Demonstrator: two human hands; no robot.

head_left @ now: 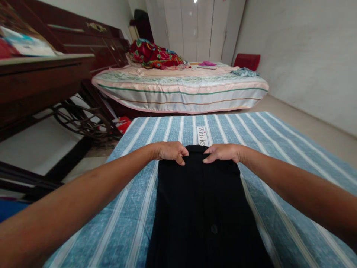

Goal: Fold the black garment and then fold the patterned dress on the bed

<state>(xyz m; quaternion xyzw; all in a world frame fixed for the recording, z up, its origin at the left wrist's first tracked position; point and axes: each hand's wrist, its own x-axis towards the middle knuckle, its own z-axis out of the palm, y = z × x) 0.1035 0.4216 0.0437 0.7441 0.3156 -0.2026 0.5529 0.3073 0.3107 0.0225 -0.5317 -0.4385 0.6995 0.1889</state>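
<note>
A black shirt (195, 208), folded into a long narrow shape, lies on a blue and white striped cloth (131, 178). Its collar (196, 148) points away from me, and a dark button shows low on the front. My left hand (171, 152) grips the fabric just left of the collar, thumb on top. On the collar's other side, my right hand (221, 152) pinches the shirt in the same way. The fingers beneath the fabric are partly hidden. The shirt's near end runs out of view at the bottom.
Beyond the striped surface stands a bed (181, 87) with a red floral blanket (156, 56) on it. A wooden sewing machine table (44, 78) with an iron wheel is at the left. White wardrobes (189, 29) line the back, and a wall (301, 63) is at the right.
</note>
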